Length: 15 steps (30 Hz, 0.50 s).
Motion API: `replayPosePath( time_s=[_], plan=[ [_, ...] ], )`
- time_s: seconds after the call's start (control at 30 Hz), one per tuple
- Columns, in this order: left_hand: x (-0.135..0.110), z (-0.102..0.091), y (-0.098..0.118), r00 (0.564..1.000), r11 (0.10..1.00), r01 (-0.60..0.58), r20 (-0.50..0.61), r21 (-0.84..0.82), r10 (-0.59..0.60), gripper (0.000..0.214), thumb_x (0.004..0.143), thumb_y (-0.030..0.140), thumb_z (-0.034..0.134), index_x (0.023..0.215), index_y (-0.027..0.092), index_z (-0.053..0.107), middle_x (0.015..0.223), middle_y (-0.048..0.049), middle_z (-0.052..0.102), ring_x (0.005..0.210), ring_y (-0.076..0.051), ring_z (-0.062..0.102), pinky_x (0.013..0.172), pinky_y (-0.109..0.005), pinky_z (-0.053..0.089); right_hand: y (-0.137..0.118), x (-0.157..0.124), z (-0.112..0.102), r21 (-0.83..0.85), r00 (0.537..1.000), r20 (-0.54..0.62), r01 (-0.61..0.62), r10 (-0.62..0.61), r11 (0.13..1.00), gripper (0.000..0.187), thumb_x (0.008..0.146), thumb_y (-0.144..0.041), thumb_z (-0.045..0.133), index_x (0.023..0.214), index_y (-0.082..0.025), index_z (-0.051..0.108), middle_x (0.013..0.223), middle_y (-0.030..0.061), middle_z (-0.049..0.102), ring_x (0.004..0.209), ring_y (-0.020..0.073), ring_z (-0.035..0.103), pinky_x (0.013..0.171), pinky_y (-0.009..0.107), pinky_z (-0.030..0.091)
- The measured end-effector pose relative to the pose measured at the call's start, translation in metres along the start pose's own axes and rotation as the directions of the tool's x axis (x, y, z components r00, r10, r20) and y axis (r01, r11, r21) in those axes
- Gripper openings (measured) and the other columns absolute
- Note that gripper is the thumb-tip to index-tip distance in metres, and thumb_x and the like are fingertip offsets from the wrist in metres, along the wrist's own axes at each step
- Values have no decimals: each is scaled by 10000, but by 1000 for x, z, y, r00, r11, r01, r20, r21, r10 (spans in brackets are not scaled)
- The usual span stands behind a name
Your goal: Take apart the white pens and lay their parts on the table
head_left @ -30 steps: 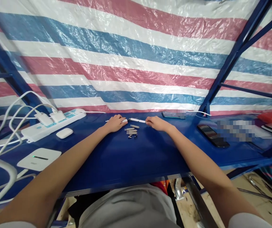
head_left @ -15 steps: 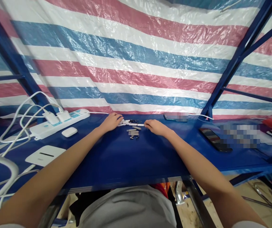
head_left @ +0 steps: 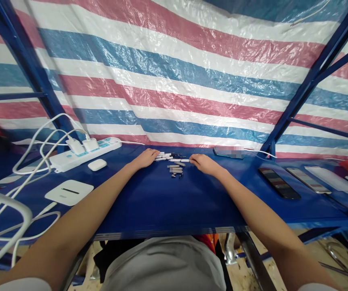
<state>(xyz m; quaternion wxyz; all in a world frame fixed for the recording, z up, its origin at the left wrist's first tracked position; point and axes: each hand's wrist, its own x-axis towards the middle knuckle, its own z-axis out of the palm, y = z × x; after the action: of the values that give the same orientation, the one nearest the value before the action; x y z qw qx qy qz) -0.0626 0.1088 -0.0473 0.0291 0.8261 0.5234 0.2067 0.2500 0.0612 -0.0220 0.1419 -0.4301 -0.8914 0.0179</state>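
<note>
My right hand (head_left: 203,162) lies on the blue table with its fingers closed on the end of a slim white pen-like tube (head_left: 183,161). To the left of the small pile, my left hand (head_left: 146,158) has its fingertips drawn together at the ends of several white tubes (head_left: 164,157); what they grip, if anything, is too small to make out. Dark thin tips (head_left: 178,155) point right from those tubes. Just in front lie several short grey cylinders (head_left: 175,169) in a row, with tiny dark pieces (head_left: 177,176) nearer to me.
On the left are a white power strip (head_left: 71,158) with plugged chargers and looped cables, a white earbud case (head_left: 97,164) and a flat white box (head_left: 70,192). On the right lie a dark phone (head_left: 279,183), a second phone (head_left: 307,180) and a charging phone (head_left: 221,152) at the back.
The whole view has shifted slightly, so the table things sit further right. Both hands keep nearly the same places beside the pile; the white tube stays at my right fingertips.
</note>
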Motion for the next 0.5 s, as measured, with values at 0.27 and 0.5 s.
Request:
replayPosePath(
  time_s=[0.27,0.5],
  plan=[
    [-15,-24,47,981,982,-185,-59,24,186,438,1020,392,247,1223,158,557,1250,-104,525,1197,-222,455,1047,-380,348,-23,1,3,0,996,-30,89,-89,996,323,970,-330,331,1102,-173,580,1067,88,641,1001,165,593,879,264,405],
    [-28,-29,91,917,913,-392,120,115,379,335,1001,405,343,1013,216,619,889,-28,632,825,-185,601,734,-270,440,-39,0,1,-3,990,-50,128,-128,992,350,976,-336,304,1160,-176,555,1113,97,632,1009,178,600,882,284,420]
  ],
)
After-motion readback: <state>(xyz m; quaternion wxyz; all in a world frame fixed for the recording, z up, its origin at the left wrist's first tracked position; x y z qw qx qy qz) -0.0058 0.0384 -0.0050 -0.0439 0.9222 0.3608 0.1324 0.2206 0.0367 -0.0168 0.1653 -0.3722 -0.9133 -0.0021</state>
